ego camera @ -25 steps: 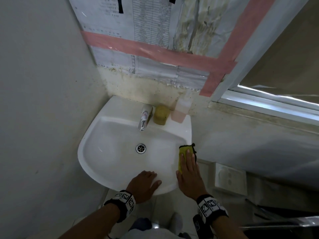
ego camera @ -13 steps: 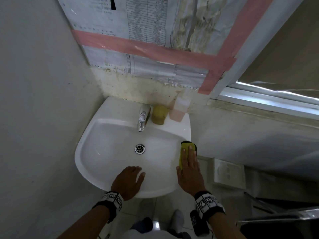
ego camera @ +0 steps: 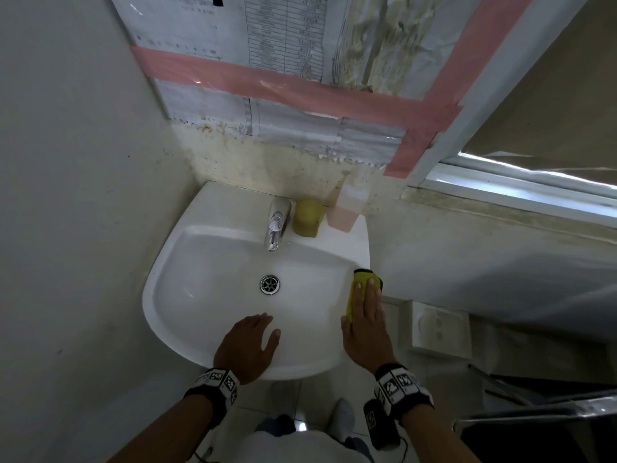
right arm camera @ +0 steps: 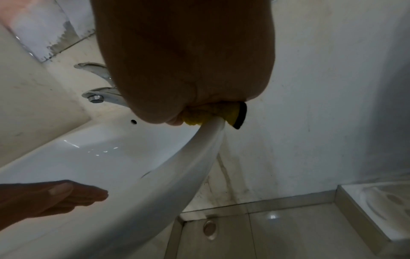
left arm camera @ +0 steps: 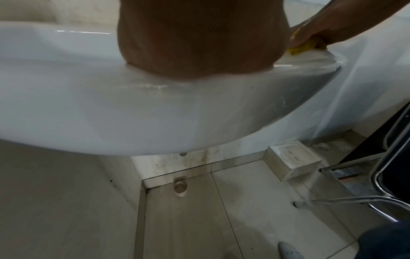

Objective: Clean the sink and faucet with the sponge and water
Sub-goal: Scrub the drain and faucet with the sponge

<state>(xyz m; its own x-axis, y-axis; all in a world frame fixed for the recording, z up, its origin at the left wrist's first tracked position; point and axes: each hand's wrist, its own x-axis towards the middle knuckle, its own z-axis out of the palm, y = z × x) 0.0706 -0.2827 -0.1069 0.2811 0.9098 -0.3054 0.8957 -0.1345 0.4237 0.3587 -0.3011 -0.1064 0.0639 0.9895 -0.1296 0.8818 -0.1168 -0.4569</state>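
While the white sink [ego camera: 207,262] takes the scrub, left hand [ego camera: 248,345] lies flat, fingers spread, on its front rim, prob. for bracing; right hand [ego camera: 365,325] presses straight fingers on the yellow sponge [ego camera: 360,279] at the sink's right rim, w/ faucet [ego camera: 275,228] at back, dry.

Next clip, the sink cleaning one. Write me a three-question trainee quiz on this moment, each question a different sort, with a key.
1. True or false: the right hand presses the yellow sponge flat on the sink rim's right side.
2. Where does the left hand rest? A) faucet B) front rim of the sink C) drain
3. Fill in: between the faucet and the pink bottle sits a second, dull yellow ____.

Key: 1 true; 2 B; 3 sponge.
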